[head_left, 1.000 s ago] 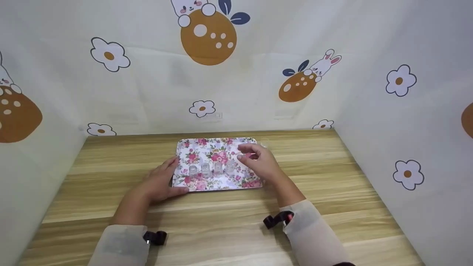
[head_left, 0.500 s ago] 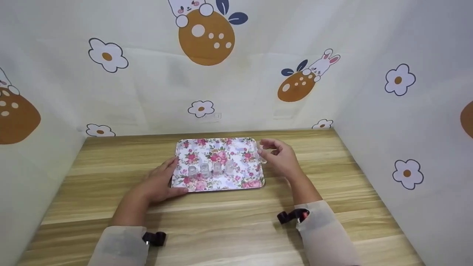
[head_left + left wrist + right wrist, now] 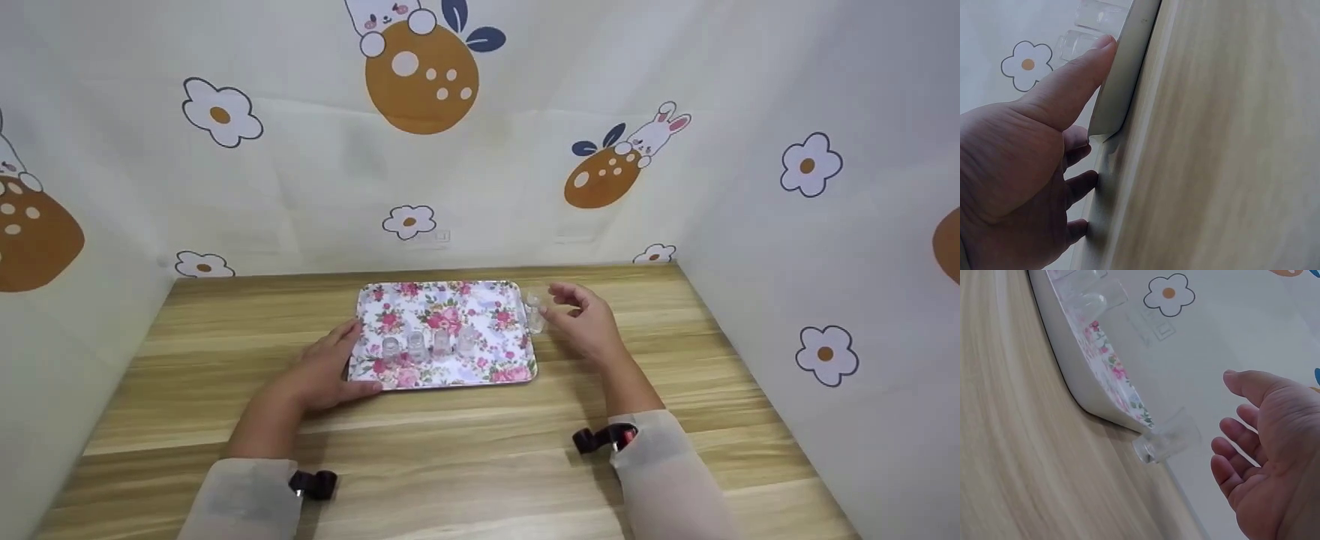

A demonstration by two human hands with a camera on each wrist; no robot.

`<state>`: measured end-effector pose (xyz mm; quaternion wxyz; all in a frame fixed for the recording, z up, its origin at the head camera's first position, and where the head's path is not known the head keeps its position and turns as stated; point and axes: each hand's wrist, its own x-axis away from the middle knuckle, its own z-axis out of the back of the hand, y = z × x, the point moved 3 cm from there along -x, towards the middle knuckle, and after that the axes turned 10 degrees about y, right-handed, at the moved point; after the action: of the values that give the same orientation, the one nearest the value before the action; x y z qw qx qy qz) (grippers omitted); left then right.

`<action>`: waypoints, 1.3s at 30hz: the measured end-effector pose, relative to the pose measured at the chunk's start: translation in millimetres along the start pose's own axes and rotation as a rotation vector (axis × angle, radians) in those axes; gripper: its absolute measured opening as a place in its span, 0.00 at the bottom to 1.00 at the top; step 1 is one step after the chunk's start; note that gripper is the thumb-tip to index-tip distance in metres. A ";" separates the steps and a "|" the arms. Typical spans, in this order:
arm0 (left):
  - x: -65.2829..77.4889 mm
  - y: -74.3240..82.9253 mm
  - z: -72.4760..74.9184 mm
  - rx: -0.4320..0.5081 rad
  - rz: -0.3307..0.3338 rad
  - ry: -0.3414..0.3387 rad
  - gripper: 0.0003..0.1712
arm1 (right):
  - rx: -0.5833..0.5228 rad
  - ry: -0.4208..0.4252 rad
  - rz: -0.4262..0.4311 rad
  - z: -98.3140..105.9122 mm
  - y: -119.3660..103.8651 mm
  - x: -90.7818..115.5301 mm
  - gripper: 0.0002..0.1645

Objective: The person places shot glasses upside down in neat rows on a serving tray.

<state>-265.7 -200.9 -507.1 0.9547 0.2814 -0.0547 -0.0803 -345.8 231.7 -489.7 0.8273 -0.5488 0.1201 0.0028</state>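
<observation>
Left hand (image 3: 324,369): here it is at the near left corner, thumb over the near rim, fingers spread down the left side of the white, pink-rose-printed rectangular tray (image 3: 409,307)!
Right hand (image 3: 586,321): palm turned inward, fingers loosely bent, thumb parted from them, forearm slanting in.
Lone cup: a small, clear, waisted cup (image 3: 535,321) upright on the pale wood-grain counter (image 3: 450,465), beside the tray's right edge, near that hand.
Tray: four small clear cups (image 3: 417,348) lined up!
</observation>
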 end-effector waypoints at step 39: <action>-0.3 -0.7 0.0 -0.028 0.037 -0.004 0.72 | 0.263 -0.104 -0.008 -18.0 31.5 2.7 0.19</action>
<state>-266.1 -201.4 -507.5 0.9597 0.2670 -0.0606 -0.0639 -351.0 227.5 -525.4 0.8972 -0.4352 0.0742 0.0125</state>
